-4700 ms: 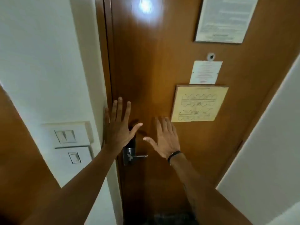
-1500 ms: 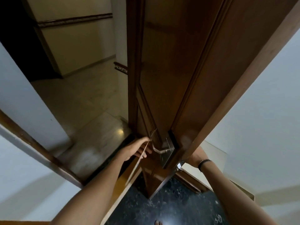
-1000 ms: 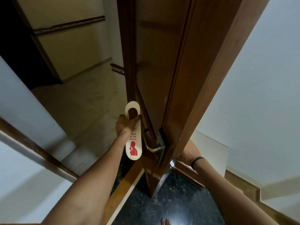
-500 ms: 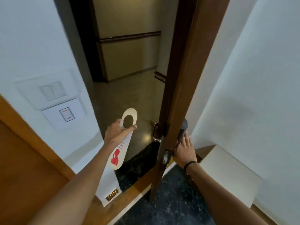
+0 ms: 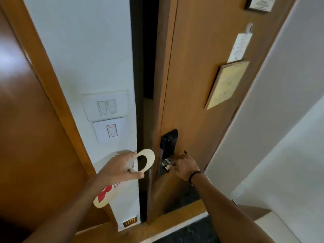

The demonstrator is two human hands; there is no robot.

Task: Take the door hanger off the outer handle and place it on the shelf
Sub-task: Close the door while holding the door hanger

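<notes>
The door hanger (image 5: 147,161) is held in the left hand (image 5: 117,168), off any handle – the left fingers (image 5: 135,175) are clamped on it just below its ring-shaped top. The ring sticks up and to the right of the fingers; the rest of the card runs down-left behind the wrist, w/ red print and a red figure seen near its rounded lower end. The hanger is held in mid-air in front of the white wall, close to the dark gap at the door's edge.

The right hand (image 5: 185,166) is seen on the inner handle (image 5: 167,163) of the wooden door (image 5: 196,85); its fingers are closed around the metal lever, which is mostly hidden by them. A dark band is worn on the right wrist. A black lock plate (image 5: 168,142) is fixed just above and left of the right fingers.

The door is nearly shut – only a narrow dark gap is left between its edge and the frame. Two switch plates (image 5: 107,116) are mounted on the wall above the left fingers, approx. one over the other. Papers and a yellowish board (image 5: 226,85) are fixed to the door well above the right fingers. No shelf can be made out w/ certainty.
</notes>
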